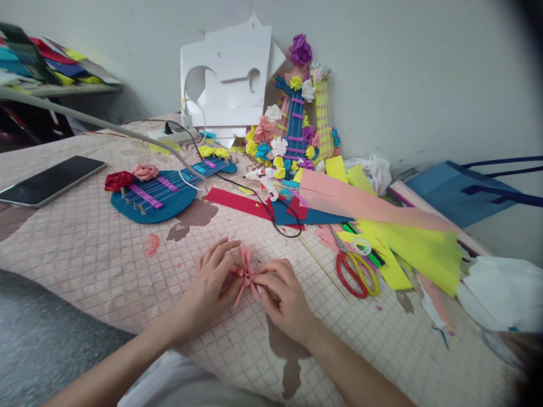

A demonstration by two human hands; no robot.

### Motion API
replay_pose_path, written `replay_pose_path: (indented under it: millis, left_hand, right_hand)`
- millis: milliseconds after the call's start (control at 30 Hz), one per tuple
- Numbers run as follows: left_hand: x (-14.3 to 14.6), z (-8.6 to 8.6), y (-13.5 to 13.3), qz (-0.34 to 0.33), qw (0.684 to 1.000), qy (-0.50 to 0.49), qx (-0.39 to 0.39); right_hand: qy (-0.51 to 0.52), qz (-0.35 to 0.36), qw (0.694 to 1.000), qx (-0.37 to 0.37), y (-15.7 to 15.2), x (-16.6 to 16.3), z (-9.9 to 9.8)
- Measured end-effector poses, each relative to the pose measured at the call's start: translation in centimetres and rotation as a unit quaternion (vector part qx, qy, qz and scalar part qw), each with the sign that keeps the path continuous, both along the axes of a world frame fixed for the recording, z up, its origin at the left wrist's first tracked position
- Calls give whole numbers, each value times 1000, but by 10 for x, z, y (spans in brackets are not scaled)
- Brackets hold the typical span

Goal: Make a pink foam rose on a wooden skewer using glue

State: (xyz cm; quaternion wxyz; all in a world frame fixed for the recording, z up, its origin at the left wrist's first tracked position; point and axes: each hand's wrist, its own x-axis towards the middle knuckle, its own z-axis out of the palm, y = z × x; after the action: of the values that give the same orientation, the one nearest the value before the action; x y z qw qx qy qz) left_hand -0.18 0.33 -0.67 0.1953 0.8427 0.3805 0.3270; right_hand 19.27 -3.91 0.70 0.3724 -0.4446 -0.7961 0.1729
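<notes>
Both my hands meet over a small pink felt strip piece (pixel 245 270) folded into loops on the quilted pink bedspread (pixel 85 243). My left hand (pixel 214 278) pinches its left side with curled fingers. My right hand (pixel 280 294) pinches its right side, fingers pressed together. The felt piece rests low against the bedspread between my fingertips.
A blue felt guitar (pixel 159 195) with red and pink roses lies at the left, a phone (pixel 51 180) farther left. A glue gun (pixel 265 180) with black cord, red-and-yellow scissors (pixel 354 270), felt sheets (pixel 382 220), a blue bag (pixel 458 192) and flower-covered guitars (pixel 297 124) sit behind and right.
</notes>
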Motion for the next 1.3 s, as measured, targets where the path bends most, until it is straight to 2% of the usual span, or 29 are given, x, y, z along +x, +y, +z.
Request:
replay_pose_path:
  millis: [533, 833, 1033, 1300]
  left_hand:
    - [0, 4, -2, -5, 1000, -5, -5]
    - [0, 1, 0, -2, 1000, 8, 11]
    - [-2, 4, -2, -18, 998, 59, 9]
    - [0, 2, -2, -14, 999, 51, 5]
  right_hand:
    - [-2, 3, 1000, -5, 1, 0, -1]
    - [-3, 1, 1000, -6, 0, 0, 0]
    - [0, 2, 1000, -8, 0, 0, -1]
    - [1, 0, 1000, 3, 0, 1, -1]
